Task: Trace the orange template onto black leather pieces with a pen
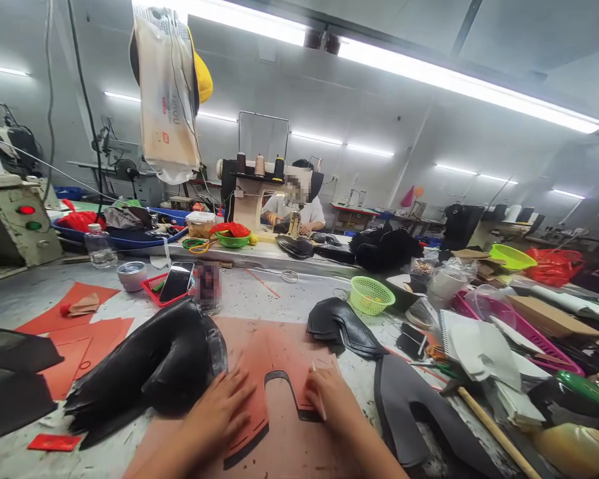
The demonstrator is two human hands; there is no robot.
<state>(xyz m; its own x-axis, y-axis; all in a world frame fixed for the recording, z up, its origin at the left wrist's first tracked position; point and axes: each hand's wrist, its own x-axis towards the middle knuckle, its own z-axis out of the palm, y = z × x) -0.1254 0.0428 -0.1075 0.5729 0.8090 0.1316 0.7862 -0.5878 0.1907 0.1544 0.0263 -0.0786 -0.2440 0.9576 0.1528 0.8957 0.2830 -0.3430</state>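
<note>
My left hand (224, 406) lies with spread fingers on the left side of an orange-red U-shaped template (259, 359). A dark edge of black material (244, 449) shows from beneath the template's lower rim. My right hand (332, 392) is closed around a thin white pen (318, 396), held near the template's right leg. The pen's tip is too small to make out. Under all this lies a reddish sheet (279, 459). A stack of black curved pieces (174, 352) rests left of the template, and grey-black curved pieces (409, 406) lie to the right.
Farther back stand a red basket (154, 293) with a phone (177, 283), a green basket (372, 296) and more black pieces (344, 326). A wooden stick (496, 432) and a notebook (464, 346) lie at right. Across the bench, a person sits behind a sewing machine (252, 199).
</note>
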